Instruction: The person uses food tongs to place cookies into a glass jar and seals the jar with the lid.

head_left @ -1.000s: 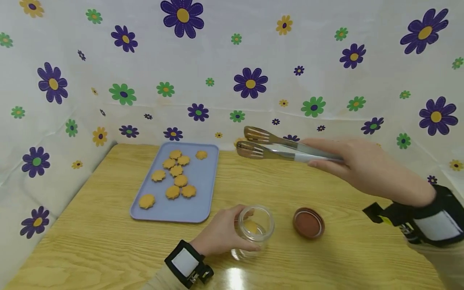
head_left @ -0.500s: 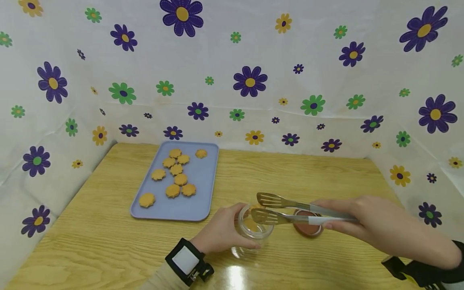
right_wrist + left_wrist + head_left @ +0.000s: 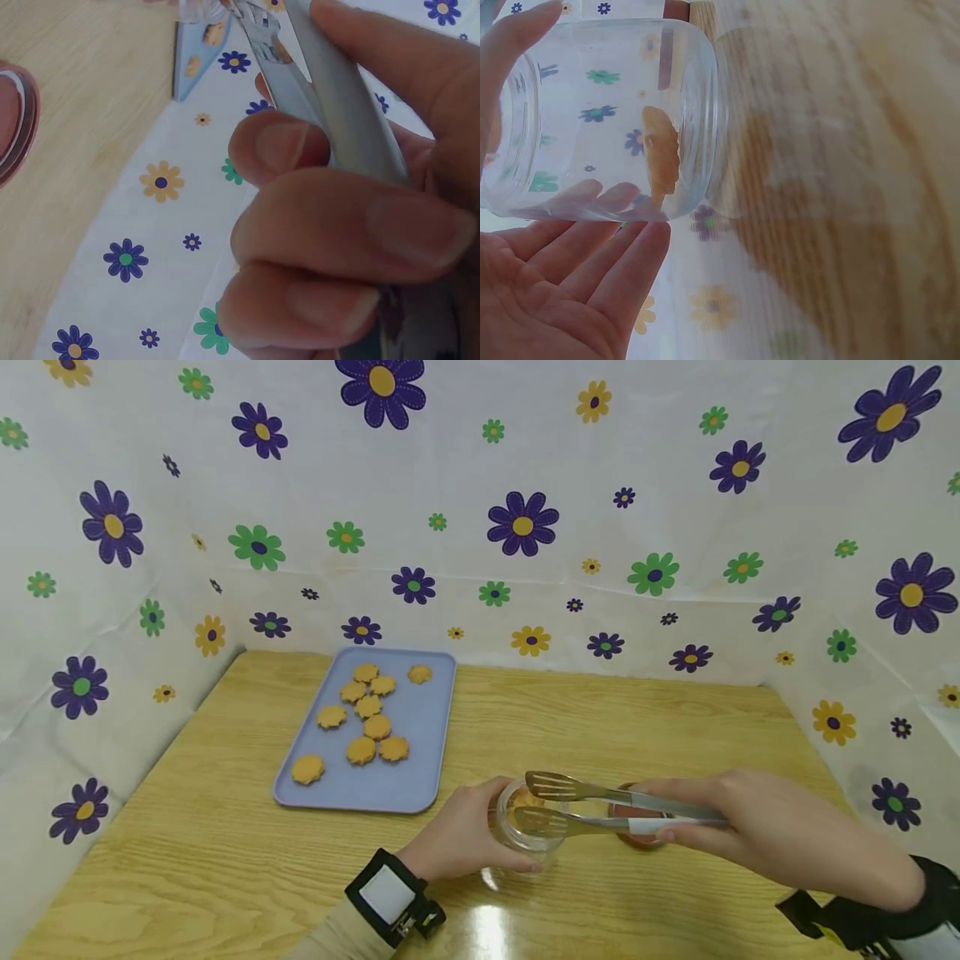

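Head view: glass jar mouth up on the table, clasped from its left side by the left hand. From the jar's right, tongs gripped in the right hand, slotted tips slightly apart over the jar's mouth; cannot tell whether pinching anything there. Left of the jar and beyond it, a tray with cookies, likely light, dry and crumbly, best nipped softly at the scalloped edges. Just right of the jar, a lid, partly behind the tongs.

Left wrist view: at the jar's base, inside, a single cookie. Glass probably stiff, slippery and breakable; best held around the body, below the rim, between thumb and fingers as here.

Right wrist view: curled fingers around the tongs' handles, below the jar at the top edge. Probably springy; best squeezed evenly, well back from the tips.
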Demonstrator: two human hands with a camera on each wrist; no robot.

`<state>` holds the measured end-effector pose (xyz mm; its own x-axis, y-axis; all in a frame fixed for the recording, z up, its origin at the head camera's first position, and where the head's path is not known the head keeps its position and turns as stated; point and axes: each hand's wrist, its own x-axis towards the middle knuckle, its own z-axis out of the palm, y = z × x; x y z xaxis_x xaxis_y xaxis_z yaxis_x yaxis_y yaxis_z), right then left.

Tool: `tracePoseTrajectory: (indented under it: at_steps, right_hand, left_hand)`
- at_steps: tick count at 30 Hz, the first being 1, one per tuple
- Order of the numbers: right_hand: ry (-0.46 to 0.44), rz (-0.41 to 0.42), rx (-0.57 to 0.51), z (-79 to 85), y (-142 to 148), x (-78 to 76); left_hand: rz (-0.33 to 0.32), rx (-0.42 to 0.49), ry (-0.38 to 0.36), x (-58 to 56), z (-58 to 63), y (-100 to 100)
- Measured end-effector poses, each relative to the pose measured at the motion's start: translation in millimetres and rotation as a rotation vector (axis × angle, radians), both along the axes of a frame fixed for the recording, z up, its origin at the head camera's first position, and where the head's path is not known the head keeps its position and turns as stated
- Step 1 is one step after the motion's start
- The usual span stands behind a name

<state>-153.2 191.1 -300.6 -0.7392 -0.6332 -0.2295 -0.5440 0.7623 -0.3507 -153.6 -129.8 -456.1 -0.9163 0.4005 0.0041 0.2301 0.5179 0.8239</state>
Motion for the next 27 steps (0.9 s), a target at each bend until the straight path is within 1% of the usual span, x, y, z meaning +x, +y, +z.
tracePoseTrajectory:
  at_steps: [3,5,7,9,12,17,21,25,27]
  right_hand:
    - [-0.015,-0.041,-0.02,3.2,0,-1.3]
    - [0.006,-0.061,-0.044,6.9,-1,-2.8]
    - [0.041,-0.06,-0.07,10.8,-4,-6.4]
    - [0.097,-0.025,-0.093,13.8,-8,-11.9]
    - [0.143,0.01,-0.087,17.3,-21,-22.3]
    - [0.163,0.058,-0.066,22.5,-56,-45.0]
    - [0.183,0.147,-0.068,24.7,-90,-66.1]
    - [0.198,0.222,-0.063,22.1,-123,-86.6]
    - [0.194,0.232,-0.045,18.7,-137,-95.3]
  left_hand:
    - [0.001,-0.009,0.001,-0.2,1.1,-1]
    - [0.004,-0.022,0.005,-0.6,1.3,-1]
    - [0.007,-0.03,0.01,-0.9,1.3,-2]
    - [0.009,-0.038,0.021,-1.2,0.9,-2]
    - [0.001,-0.024,0.028,-1.3,-0.7,-2]
    - [-0.022,-0.009,0.024,-1.8,-2.0,-3]
    - [-0.032,0.005,0.011,-1.6,-1.0,-4]
    - [-0.03,0.012,0.007,-0.5,-1.3,-5]
    - [-0.03,0.015,0.009,-0.2,-1.5,-5]
